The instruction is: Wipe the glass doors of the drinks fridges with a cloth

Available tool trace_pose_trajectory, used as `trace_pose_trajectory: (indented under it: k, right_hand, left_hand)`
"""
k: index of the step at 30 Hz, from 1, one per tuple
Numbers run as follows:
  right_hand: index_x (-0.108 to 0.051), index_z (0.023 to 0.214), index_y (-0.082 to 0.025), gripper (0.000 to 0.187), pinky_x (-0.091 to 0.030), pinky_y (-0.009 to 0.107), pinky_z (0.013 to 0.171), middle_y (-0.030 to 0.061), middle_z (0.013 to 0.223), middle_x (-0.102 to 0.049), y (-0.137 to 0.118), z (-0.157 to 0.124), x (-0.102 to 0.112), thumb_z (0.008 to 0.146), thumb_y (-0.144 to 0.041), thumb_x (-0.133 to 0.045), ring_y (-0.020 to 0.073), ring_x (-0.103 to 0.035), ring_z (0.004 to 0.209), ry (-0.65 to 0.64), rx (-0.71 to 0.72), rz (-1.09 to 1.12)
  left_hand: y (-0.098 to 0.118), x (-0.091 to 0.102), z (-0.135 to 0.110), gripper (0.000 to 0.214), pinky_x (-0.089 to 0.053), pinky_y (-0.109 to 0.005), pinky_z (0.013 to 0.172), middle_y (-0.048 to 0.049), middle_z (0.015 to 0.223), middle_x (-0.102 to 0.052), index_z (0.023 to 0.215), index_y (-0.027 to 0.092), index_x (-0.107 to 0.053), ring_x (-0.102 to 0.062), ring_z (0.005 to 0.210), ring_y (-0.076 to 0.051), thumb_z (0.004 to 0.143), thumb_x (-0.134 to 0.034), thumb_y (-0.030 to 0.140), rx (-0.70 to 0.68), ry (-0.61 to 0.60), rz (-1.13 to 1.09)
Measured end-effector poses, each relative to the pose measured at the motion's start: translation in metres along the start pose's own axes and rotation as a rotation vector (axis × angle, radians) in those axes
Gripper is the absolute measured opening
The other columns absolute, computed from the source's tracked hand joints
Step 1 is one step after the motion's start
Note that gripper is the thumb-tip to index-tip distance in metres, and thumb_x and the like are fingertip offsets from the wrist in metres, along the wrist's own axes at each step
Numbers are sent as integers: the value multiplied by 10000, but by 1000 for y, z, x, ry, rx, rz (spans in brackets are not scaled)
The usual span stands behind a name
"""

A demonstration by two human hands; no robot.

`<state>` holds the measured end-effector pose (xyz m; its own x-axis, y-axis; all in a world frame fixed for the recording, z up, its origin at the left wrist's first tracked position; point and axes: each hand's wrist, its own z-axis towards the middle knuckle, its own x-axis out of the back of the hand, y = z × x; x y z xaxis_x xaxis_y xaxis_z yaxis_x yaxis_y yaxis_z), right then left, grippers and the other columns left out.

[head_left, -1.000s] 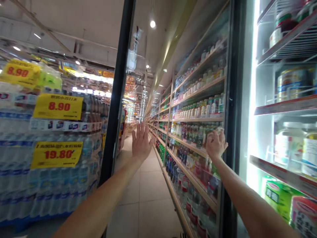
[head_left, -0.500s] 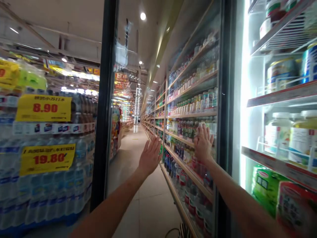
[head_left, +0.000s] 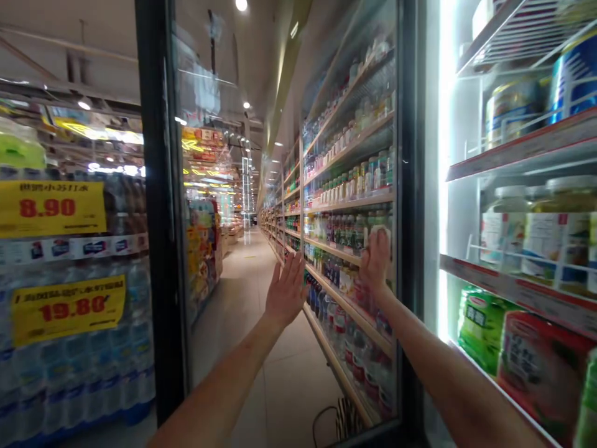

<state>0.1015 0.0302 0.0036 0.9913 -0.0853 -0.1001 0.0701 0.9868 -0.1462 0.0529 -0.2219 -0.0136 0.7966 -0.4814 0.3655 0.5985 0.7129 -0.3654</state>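
An open glass fridge door [head_left: 158, 280] with a black frame stands in front of me. My left hand [head_left: 285, 292] lies flat against the glass, fingers stretched out and held together. My right hand [head_left: 374, 261] presses on the glass near the door's right frame, with its fingers curled over a small white cloth [head_left: 381, 232]. Both forearms reach forward from the bottom of the view. Through the glass I see a long shop aisle.
The lit fridge shelves [head_left: 513, 286] at right hold jars, cans and green and red packs. Stacked water bottles with yellow price signs [head_left: 69, 308] fill the left. Drink shelves [head_left: 345, 205] line the tiled aisle, and a basket handle [head_left: 326, 417] shows low down.
The door's left frame has moved left in the view. My left hand has shifted right and a little lower on the glass. My right hand has slid left with the cloth.
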Motion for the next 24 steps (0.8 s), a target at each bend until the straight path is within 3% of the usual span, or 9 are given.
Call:
trace_pose_trajectory:
  k: [3,5,8,11,13,18,20,22,24]
  right_hand:
    - [-401,1344,-187,480,-278,470,1077,113,1374,-432,-32,-21,-3,865,-214,-393,231,-250,1353,-64,266,104]
    - [-392,1349,-207,487,-276,463,1075,103,1333,-480,-42,-27,-3,862,-212,-412,220,-309,1325,-86,310,109]
    - [-417,1333,-206,472,-257,506,1066,111,1330,-482,-24,-19,0,862,-238,-404,239,-370,1281,-70,121,14]
    - [-424,1332,-174,477,-254,559,1050,137,1413,-376,4,-5,0,866,-247,-352,285,-292,1321,28,-173,-38]
    - [-394,1354,-150,495,-258,547,1060,141,1445,-323,6,-5,-2,871,-231,-326,285,-227,1353,70,-212,-11]
    - [-391,1360,-197,493,-263,471,1086,94,1408,-399,-42,-44,-4,868,-190,-358,234,-201,1376,-101,249,49]
    - [-420,1339,-223,481,-256,462,1088,76,1378,-443,-50,-52,-2,861,-186,-381,222,-231,1367,-180,401,63]
    - [-429,1332,-229,468,-254,490,1078,82,1377,-444,-44,-46,-2,866,-207,-385,234,-257,1355,-150,323,39]
    - [-396,1354,-197,477,-260,531,1058,121,1409,-393,-35,-32,-4,880,-225,-356,258,-255,1352,-6,47,-1]
  left_hand:
    - [-1,1,-1,553,-197,-419,1117,-73,1470,-270,1383,117,-327,-202,1375,-223,900,-369,382,-1,-12,1]
    - [-5,2,-2,545,-207,-413,1114,-67,1468,-274,1382,120,-332,-215,1372,-222,902,-368,376,-26,-13,1]
    - [-10,3,-4,546,-221,-405,1110,-63,1465,-283,1390,132,-316,-230,1367,-215,899,-381,360,-57,-9,-1]
    - [-9,3,-5,557,-221,-410,1111,-67,1464,-285,1391,129,-313,-232,1367,-217,893,-394,364,-47,-10,-8]
    - [-6,2,-6,556,-220,-416,1111,-71,1460,-292,1385,125,-326,-237,1365,-221,892,-397,373,-28,-5,-16]
    - [-3,3,-9,550,-214,-412,1109,-92,1453,-300,1364,105,-361,-258,1356,-231,886,-411,373,-1,4,-19]
    - [-7,4,-13,536,-208,-406,1111,-103,1449,-307,1355,89,-370,-262,1355,-228,890,-398,353,5,10,-11]
    - [-13,5,-19,531,-205,-403,1111,-107,1446,-317,1358,84,-364,-263,1355,-223,890,-392,334,10,15,-5]
    - [-19,6,-25,540,-202,-402,1111,-106,1446,-319,1365,90,-350,-259,1357,-220,884,-400,331,18,14,-4]
